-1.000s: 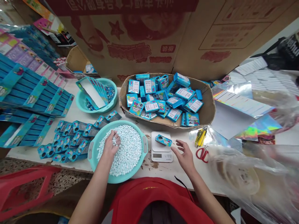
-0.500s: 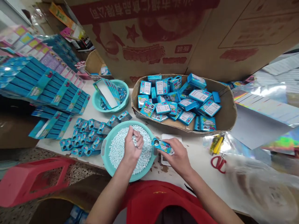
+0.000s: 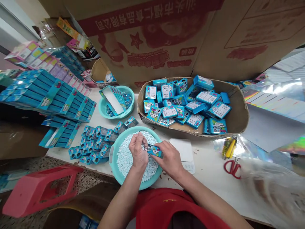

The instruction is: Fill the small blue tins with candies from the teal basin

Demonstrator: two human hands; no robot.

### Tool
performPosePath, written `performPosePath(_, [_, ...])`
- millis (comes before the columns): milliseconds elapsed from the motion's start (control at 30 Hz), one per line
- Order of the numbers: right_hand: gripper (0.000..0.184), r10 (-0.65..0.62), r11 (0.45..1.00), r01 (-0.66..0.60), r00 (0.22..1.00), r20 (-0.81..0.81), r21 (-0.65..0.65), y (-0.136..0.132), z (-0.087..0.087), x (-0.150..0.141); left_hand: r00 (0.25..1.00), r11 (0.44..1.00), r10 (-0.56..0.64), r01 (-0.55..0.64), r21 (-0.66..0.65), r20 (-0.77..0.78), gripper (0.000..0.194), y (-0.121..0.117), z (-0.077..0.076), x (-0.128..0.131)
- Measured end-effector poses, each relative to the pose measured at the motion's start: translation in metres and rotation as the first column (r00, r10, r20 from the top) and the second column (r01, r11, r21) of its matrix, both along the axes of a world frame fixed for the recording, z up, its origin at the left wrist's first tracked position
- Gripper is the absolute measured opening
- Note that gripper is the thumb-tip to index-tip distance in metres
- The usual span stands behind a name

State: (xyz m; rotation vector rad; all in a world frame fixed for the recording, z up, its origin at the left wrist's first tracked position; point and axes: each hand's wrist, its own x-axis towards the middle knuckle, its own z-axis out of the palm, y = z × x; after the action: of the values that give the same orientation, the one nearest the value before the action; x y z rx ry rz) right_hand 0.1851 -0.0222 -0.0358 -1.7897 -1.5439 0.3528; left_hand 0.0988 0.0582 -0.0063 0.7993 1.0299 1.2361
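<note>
My left hand (image 3: 138, 151) is closed over the turquoise basin (image 3: 112, 171), with a few small white candies showing between its fingers. Pale white candies (image 3: 124, 160) fill much of that basin. In my right hand (image 3: 171, 159) is a small blue candy box (image 3: 155, 150), held over the basin's right side. The box's end meets the fingers of my left hand, and candies show at that end. Just right of my right hand lies a white flat scale (image 3: 182, 149), partly covered by the hand.
Small blue boxes (image 3: 90, 143) stand grouped left of the basin. Behind is a cut carton (image 3: 238, 121) of filled-looking blue boxes. A second basin (image 3: 102, 111) holds blue-wrapped pieces and flat cartons. Red scissors (image 3: 232, 168) lie at right; a red stool (image 3: 26, 194) stands at left.
My right hand has brought the candy box left, over the basin, to meet my left hand. The scale is now more exposed. The whole view has shifted slightly.
</note>
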Motion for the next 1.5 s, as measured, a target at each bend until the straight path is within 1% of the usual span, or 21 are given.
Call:
performPosePath(133, [0.022, -0.019, 1.000, 0.020, 0.999, -0.030, 0.024, 0.003, -0.004, 0.002, 0.999, 0.998, -0.025, 0.027, -0.052, 0.044, 0.041, 0.005, 0.003, 0.006])
performPosePath(233, [0.024, -0.006, 0.999, 0.012, 0.989, -0.145, 0.035, -0.001, -0.004, 0.009, 0.997, 0.995, -0.054, 0.059, -0.083, 0.056, 0.036, 0.010, -0.001, 0.002])
performPosePath(333, [0.028, -0.026, 0.998, 0.042, 0.946, -0.322, 0.044, -0.017, -0.001, 0.023, 0.974, 0.991, -0.133, 0.125, -0.053, -0.186, 0.035, 0.017, -0.017, -0.020])
performPosePath(367, [0.028, -0.062, 0.996, 0.079, 0.929, -0.364, 0.033, -0.026, -0.001, 0.030, 0.916, 0.981, -0.191, 0.194, -0.027, -0.353, 0.033, 0.020, -0.024, -0.029])
performPosePath(400, [0.029, -0.115, 0.991, 0.131, 0.914, -0.388, 0.015, -0.035, -0.001, 0.037, 0.808, 0.958, -0.243, 0.285, -0.005, -0.537, 0.029, 0.024, -0.031, -0.039])
performPosePath(467, [0.030, -0.249, 0.966, 0.256, 0.890, -0.381, -0.033, -0.054, -0.008, 0.051, 0.509, 0.878, -0.265, 0.478, 0.012, -0.819, 0.019, 0.036, -0.040, -0.050])
performPosePath(500, [0.030, -0.314, 0.947, 0.318, 0.879, -0.360, -0.050, -0.062, -0.015, 0.057, 0.395, 0.837, -0.229, 0.546, 0.027, -0.890, 0.017, 0.044, -0.043, -0.050])
performPosePath(533, [0.031, -0.367, 0.927, 0.370, 0.867, -0.337, -0.058, -0.068, -0.023, 0.063, 0.333, 0.803, -0.178, 0.593, 0.059, -0.926, 0.018, 0.054, -0.044, -0.044])
performPosePath(667, [0.033, -0.438, 0.894, 0.447, 0.859, -0.265, -0.028, -0.075, -0.066, 0.077, 0.267, 0.651, 0.002, 0.731, 0.204, -0.964, 0.027, 0.109, -0.040, 0.019])
performPosePath(700, [0.033, -0.431, 0.897, 0.442, 0.868, -0.248, -0.012, -0.074, -0.075, 0.078, 0.202, 0.614, 0.019, 0.770, 0.171, -0.979, 0.032, 0.124, -0.040, 0.038])
performPosePath(767, [0.035, -0.415, 0.903, 0.429, 0.889, -0.195, 0.033, -0.073, -0.086, 0.078, 0.040, 0.601, -0.004, 0.799, 0.030, -0.999, 0.041, 0.148, -0.040, 0.067])
performPosePath(833, [0.043, -0.414, 0.901, 0.425, 0.902, -0.125, 0.090, -0.074, -0.086, 0.076, -0.055, 0.576, -0.071, 0.813, -0.086, -0.996, 0.041, 0.161, -0.042, 0.081])
performPosePath(900, [0.051, -0.428, 0.890, 0.432, 0.902, -0.058, 0.147, -0.078, -0.078, 0.073, -0.016, 0.526, -0.138, 0.846, -0.087, -0.990, 0.030, 0.163, -0.044, 0.079])
performPosePath(1000, [0.048, -0.447, 0.874, 0.439, 0.894, -0.009, 0.210, -0.080, -0.057, 0.070, 0.218, 0.502, -0.198, 0.860, 0.092, -0.956, 0.013, 0.151, -0.040, 0.061])
performPosePath(1033, [0.045, -0.439, 0.874, 0.429, 0.899, -0.007, 0.230, -0.079, -0.049, 0.069, 0.321, 0.534, -0.198, 0.828, 0.173, -0.926, 0.013, 0.145, -0.037, 0.053])
performPosePath(1100, [0.042, -0.391, 0.885, 0.383, 0.920, -0.024, 0.264, -0.072, -0.034, 0.066, 0.548, 0.648, -0.162, 0.687, 0.330, -0.821, 0.015, 0.131, -0.027, 0.036])
performPosePath(1200, [0.045, -0.300, 0.903, 0.321, 0.947, -0.115, 0.285, -0.055, -0.016, 0.058, 0.783, 0.811, -0.169, 0.455, 0.367, -0.598, 0.025, 0.096, -0.011, 0.013])
performPosePath(1267, [0.055, -0.248, 0.916, 0.286, 0.955, -0.163, 0.282, -0.044, -0.008, 0.044, 0.829, 0.882, -0.190, 0.379, 0.279, -0.526, 0.027, 0.062, -0.002, 0.000])
performPosePath(1333, [0.073, -0.141, 0.958, 0.181, 0.973, -0.184, 0.222, -0.036, -0.005, 0.025, 0.806, 0.924, -0.162, 0.327, 0.199, -0.570, 0.021, 0.021, 0.005, -0.011])
performPosePath(1433, [0.094, -0.031, 0.999, 0.042, 0.919, -0.394, 0.020, -0.028, -0.006, -0.004, 0.727, 0.883, -0.300, 0.456, 0.108, -0.618, 0.012, -0.031, 0.012, -0.026])
performPosePath(1500, [0.083, -0.072, 0.993, -0.006, 0.757, -0.650, -0.117, -0.023, -0.009, -0.018, 0.706, 0.836, -0.439, 0.548, 0.036, -0.555, 0.020, -0.047, 0.009, -0.043])
